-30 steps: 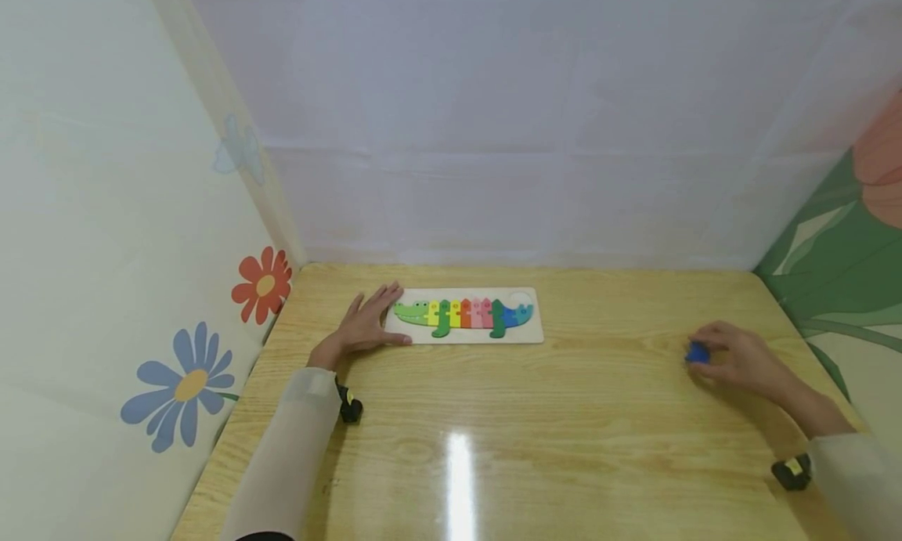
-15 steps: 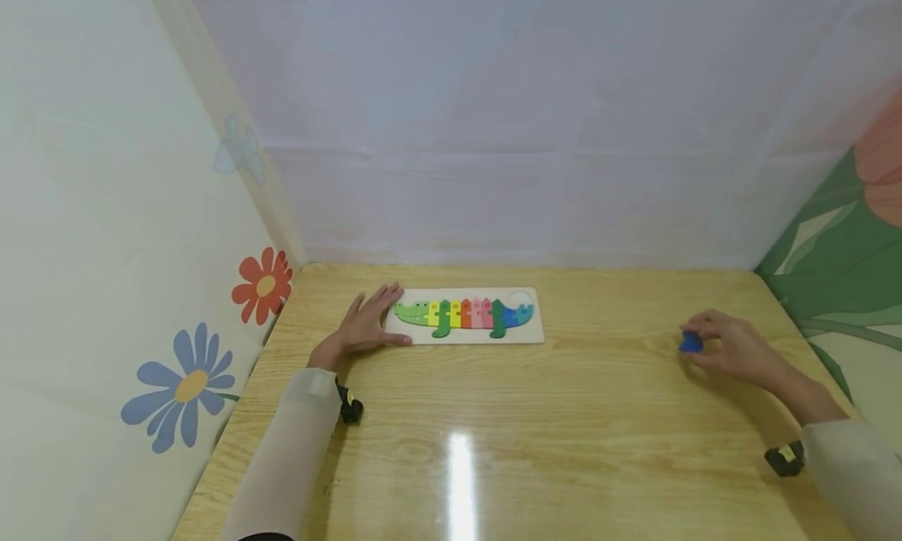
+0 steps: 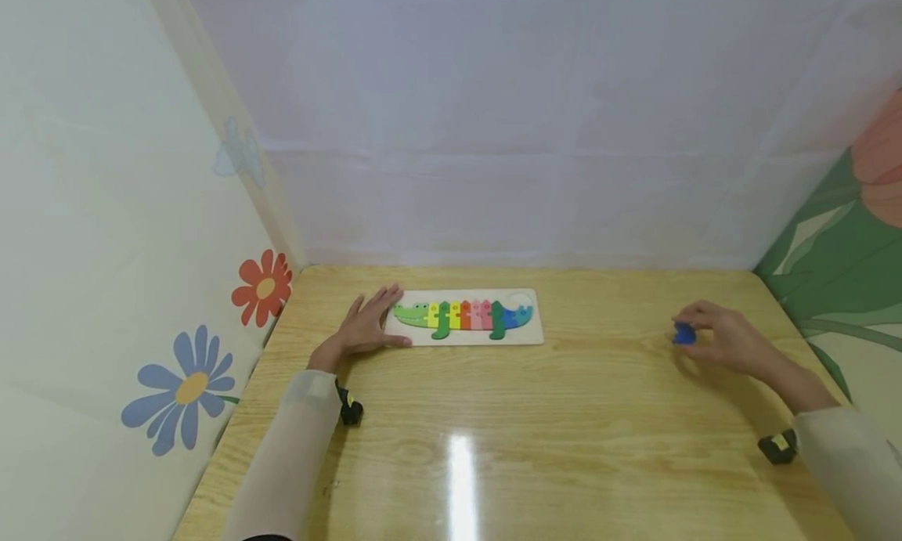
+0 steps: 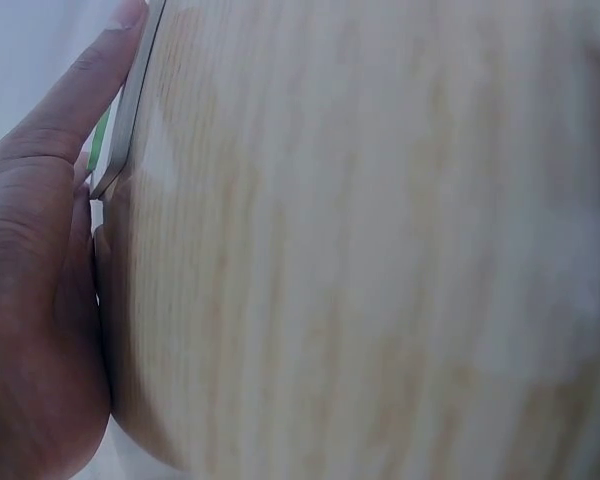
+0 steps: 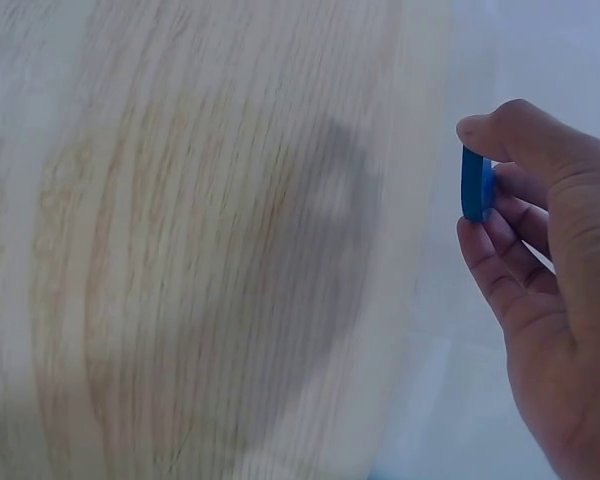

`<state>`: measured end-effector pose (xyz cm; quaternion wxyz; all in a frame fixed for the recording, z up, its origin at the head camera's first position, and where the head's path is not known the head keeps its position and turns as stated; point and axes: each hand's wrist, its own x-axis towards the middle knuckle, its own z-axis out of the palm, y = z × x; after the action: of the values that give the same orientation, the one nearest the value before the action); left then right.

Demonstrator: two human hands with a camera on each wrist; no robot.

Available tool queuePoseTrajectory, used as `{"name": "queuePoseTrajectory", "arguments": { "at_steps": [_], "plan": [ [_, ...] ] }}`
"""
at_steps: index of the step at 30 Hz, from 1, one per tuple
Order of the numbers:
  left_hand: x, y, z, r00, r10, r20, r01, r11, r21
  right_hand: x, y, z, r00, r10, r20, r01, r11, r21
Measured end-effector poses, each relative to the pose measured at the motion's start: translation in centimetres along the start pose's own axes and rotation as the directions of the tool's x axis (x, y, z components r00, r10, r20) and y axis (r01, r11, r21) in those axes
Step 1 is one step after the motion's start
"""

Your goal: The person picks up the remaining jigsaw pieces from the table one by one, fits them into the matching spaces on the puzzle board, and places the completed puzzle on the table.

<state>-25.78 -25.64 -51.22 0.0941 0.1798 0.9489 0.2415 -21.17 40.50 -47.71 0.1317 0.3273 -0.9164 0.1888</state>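
A pale wooden puzzle board (image 3: pixel 465 340) lies near the table's back edge, bearing a crocodile puzzle (image 3: pixel 454 314) in several colours. A light round patch shows above its blue tail. My left hand (image 3: pixel 361 328) spans the board's left end, its straight thumb along the front edge and its fingers at the back corner. In the left wrist view the thumb (image 4: pixel 75 95) touches the board's side (image 4: pixel 130 110). Well to the right, my right hand (image 3: pixel 736 344) pinches a small blue puzzle piece (image 3: pixel 683 334) between thumb and fingers. The right wrist view shows that piece (image 5: pixel 473 185) edge-on, above the table.
The wood-grain table (image 3: pixel 564 416) reaches back to a white cloth backdrop (image 3: pixel 479 134). Flower-printed walls (image 3: pixel 84 236) flank both sides. A small black wrist device (image 3: pixel 350 408) sits by the left sleeve, with another black device (image 3: pixel 778 447) by the right one.
The right hand has moved a little left and away from the body, carrying the blue puzzle piece. The left hand and the board have stayed in place.
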Motion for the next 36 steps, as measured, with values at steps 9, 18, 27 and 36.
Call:
{"name": "queuePoseTrajectory", "arguments": {
  "at_steps": [9,18,27,36],
  "plan": [
    [0.0,-0.3,0.2,1.000,-0.004,0.000,0.004,1.000,0.004,0.8,-0.5,-0.2,1.000,-0.022,0.019,0.023,0.999,-0.028],
    [0.0,-0.2,0.3,1.000,-0.010,0.000,0.010,1.000,-0.001,1.7,-0.5,-0.2,0.999,-0.040,0.036,0.042,0.998,-0.041],
    [0.0,0.0,0.2,1.000,-0.008,0.002,0.008,1.000,-0.001,2.6,-0.8,-0.1,0.998,-0.033,0.045,0.034,0.999,-0.012],
    [0.0,0.0,0.1,1.000,-0.008,0.002,0.008,1.000,0.002,3.6,-1.3,0.2,0.998,-0.052,0.048,0.051,0.999,0.007]
  ]
}}
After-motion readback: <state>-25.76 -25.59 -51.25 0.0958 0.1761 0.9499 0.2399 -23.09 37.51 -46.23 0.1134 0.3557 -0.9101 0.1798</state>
